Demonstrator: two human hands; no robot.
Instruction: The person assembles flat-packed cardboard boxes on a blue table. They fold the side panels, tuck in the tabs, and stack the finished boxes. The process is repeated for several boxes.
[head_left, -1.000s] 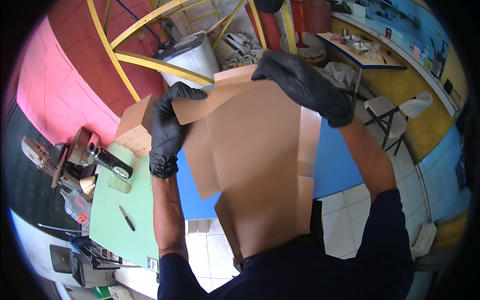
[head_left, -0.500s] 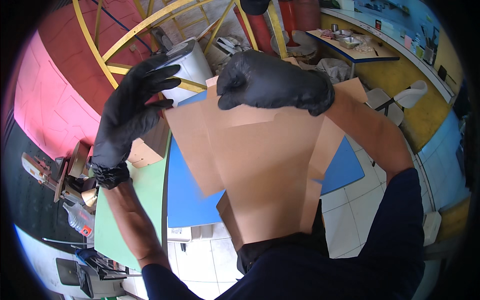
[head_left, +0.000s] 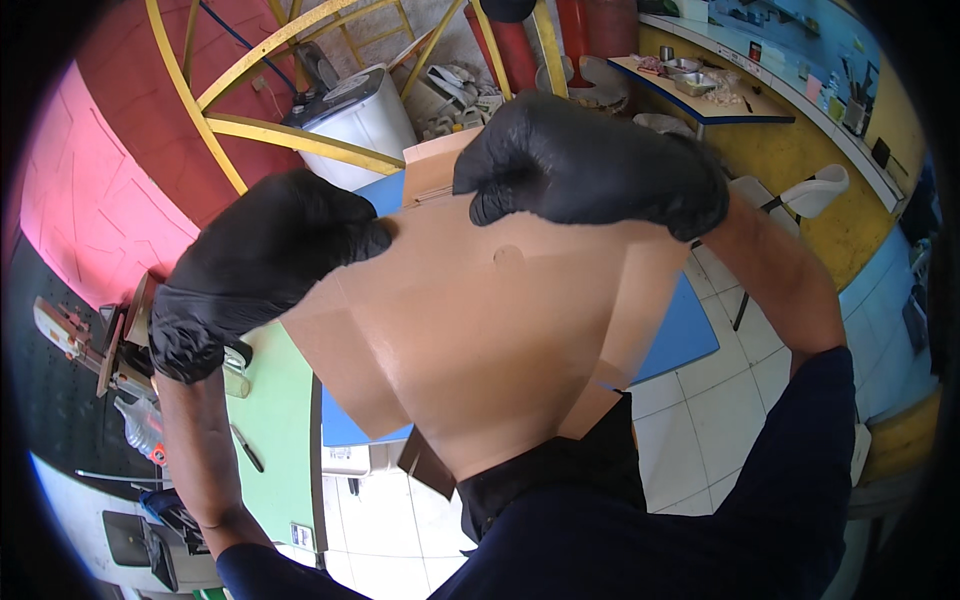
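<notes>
A flat brown cardboard box blank [head_left: 470, 340] with side flaps hangs upright before my torso, over the blue table [head_left: 690, 325]. At its upper left edge my black-gloved left hand [head_left: 285, 235] is closed, pinching the cardboard between thumb and fingers. My black-gloved right hand [head_left: 590, 165] is closed on the upper edge further right, its fingertips bent against the board. A small rounded cut shows in the board below the right hand. The blank's lower end meets my dark clothing, and its far side is hidden.
A green table [head_left: 280, 430] at the left bears a knife [head_left: 247, 449] and a glass jar [head_left: 236, 375]. Yellow metal bars [head_left: 300, 142] and a white washing machine [head_left: 365, 125] stand beyond. A white chair [head_left: 812, 190] and a side table with metal bowls [head_left: 697, 84] are at the right.
My left hand has gone from spread fingers to a closed grip on the cardboard's left edge. The right hand has shifted slightly right, and the blank has tilted.
</notes>
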